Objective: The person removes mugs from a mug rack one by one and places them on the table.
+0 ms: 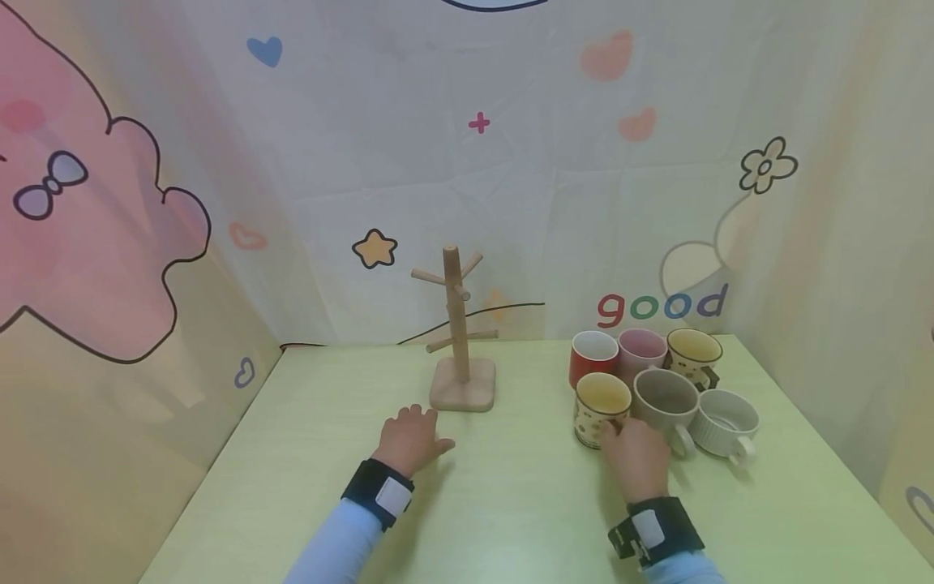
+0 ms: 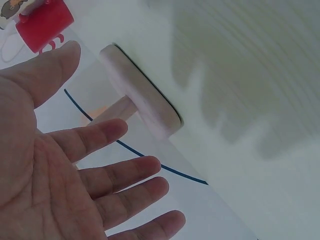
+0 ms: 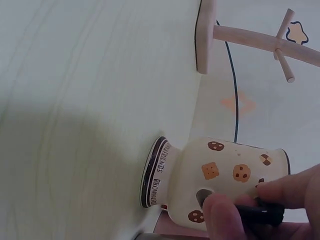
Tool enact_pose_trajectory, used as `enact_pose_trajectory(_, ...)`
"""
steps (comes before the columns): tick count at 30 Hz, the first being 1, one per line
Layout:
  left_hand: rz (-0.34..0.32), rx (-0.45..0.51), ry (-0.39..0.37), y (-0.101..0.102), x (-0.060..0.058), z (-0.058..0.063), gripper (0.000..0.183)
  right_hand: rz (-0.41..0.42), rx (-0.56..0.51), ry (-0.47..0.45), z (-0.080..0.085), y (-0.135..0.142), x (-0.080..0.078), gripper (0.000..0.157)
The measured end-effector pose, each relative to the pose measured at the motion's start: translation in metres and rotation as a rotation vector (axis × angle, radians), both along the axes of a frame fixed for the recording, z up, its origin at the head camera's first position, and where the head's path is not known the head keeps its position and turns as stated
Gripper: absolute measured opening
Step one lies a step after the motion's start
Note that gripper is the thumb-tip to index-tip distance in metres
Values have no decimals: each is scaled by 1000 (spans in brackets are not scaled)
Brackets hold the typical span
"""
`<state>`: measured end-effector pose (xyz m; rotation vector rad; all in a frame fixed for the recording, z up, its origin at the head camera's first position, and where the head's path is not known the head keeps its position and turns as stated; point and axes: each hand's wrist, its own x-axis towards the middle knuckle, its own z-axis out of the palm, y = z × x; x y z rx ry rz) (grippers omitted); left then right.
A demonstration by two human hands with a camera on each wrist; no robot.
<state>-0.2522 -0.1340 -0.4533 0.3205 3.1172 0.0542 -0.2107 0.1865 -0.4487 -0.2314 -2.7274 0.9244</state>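
Observation:
My right hand pinches the dark handle of a cream mug with a cookie pattern. In the right wrist view the thumb and a finger close on that handle, and the cookie mug has a dark band round its base. My left hand has its fingers spread and holds nothing, just in front of a wooden mug tree with bare pegs. The left wrist view shows the open palm near the mug tree's base.
Around the held mug stand a red mug, a pink mug, a second cream mug, a grey mug and a white ribbed cup. A printed cloth hangs behind the pale table.

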Motion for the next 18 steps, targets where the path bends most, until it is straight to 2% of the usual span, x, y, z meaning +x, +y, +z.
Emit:
enact_pose_trajectory(7,-1,10,-7,1,1,1,59,15,11,4,-3,-1,0,31)
enact_pose_trajectory(18,-7,-4,0,0,1,7,60,42,60,-73,0,0,1,36)
